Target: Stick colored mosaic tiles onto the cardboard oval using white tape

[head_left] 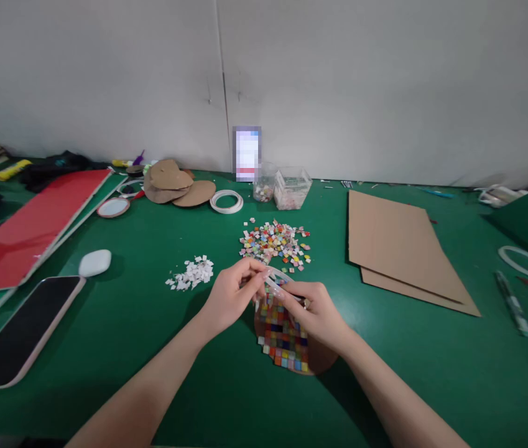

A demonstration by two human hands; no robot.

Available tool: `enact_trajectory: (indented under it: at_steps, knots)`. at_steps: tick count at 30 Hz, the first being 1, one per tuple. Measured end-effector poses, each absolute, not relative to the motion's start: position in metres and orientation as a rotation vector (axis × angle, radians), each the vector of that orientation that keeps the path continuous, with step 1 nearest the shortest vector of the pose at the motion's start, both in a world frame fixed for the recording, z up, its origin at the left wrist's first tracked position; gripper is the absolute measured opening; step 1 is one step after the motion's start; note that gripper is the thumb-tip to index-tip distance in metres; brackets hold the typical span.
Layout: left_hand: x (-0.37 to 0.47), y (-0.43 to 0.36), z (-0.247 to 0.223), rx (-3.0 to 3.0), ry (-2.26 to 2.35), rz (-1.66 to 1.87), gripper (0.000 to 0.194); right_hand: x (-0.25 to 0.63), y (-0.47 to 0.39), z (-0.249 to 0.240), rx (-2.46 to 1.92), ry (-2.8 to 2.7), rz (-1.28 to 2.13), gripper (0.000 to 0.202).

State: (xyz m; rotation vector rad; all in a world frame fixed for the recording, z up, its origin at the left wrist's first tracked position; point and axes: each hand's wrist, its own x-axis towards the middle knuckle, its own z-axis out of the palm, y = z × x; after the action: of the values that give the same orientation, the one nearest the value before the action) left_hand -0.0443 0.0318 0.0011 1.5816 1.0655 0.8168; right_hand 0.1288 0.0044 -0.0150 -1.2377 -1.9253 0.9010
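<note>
Over a round cardboard piece [322, 354] partly covered with rows of small colourful mosaic tiles [287, 342], my two hands meet. My right hand [317, 308] is closed on a white roll of tape [283, 275], thumb along its side. The fingers of my left hand [233, 289] are pinched together at the roll's left edge; any strip between them is too small to make out. Both hands hide the upper part of the tiled piece. Just beyond them lies a heap of loose mosaic tiles [275, 241], and small white paper bits [193, 272] are piled to the left.
Another tape roll [226, 201], cardboard discs [165, 182] and clear containers [292, 188] stand toward the wall, beside an upright phone [247, 154]. Cardboard sheets [389, 239] and a pen [513, 303] lie right. A dark phone [23, 333], white case [95, 263] and red board [35, 227] lie left.
</note>
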Motion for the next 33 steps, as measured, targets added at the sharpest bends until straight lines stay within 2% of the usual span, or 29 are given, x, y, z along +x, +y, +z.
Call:
enact_trajectory:
  at_steps: [7,15,18,29,33]
  knots:
    - [-0.046,0.032,0.003,1.600,1.013,0.792,0.019,0.127,0.004,-0.013,-1.218,-1.927,0.909,0.041]
    - [-0.051,0.032,0.006,1.450,0.963,0.734,0.011,0.129,0.004,-0.013,-1.160,-1.942,1.014,0.042]
    - [-0.049,0.030,0.008,1.290,0.887,0.754,0.025,0.130,0.002,-0.011,-1.125,-1.918,1.100,0.041]
    - [-0.031,0.024,0.005,1.001,1.025,1.093,0.049,0.108,-0.007,-0.009,-1.088,-1.765,1.110,0.040]
    - [-0.054,0.047,0.006,0.780,1.025,1.342,0.039,0.115,-0.012,-0.008,-0.998,-1.776,1.030,0.032]
